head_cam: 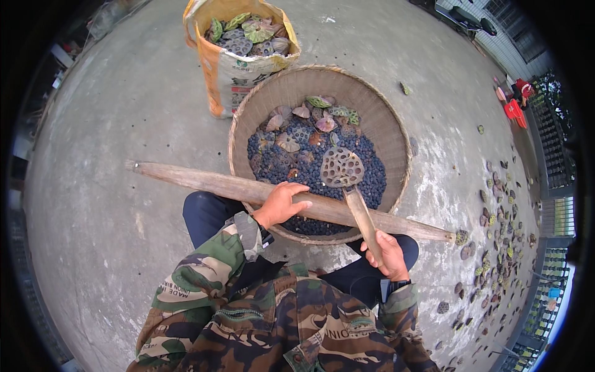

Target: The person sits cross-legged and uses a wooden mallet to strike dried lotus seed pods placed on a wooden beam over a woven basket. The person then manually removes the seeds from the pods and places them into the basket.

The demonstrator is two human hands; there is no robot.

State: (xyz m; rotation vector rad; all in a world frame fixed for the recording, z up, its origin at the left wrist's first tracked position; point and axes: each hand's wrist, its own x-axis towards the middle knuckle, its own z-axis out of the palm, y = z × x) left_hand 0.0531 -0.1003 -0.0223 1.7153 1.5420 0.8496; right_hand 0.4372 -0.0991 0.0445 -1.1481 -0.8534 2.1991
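A long wooden pole [204, 183] lies across the near side of a round woven basket [386, 107] in front of me. My left hand [284, 204] rests on the pole, thumb and fingers spread over it. My right hand [385, 255] grips the near end of a flat wooden stick [361, 216] that crosses over the pole. At the stick's far end is a dry lotus seed pod [342, 167] with many open holes, above the seeds. Dark lotus seeds [372, 162] fill the basket's bottom, with several pods [288, 142] on top towards the back left.
Behind the basket stands a woven sack [223, 74] of lotus pods. Many pods [497, 260] are scattered over the concrete floor at the right. Farther right are a red bucket [514, 113] and a balustrade [553, 162]. A scooter [465, 18] stands at the top right.
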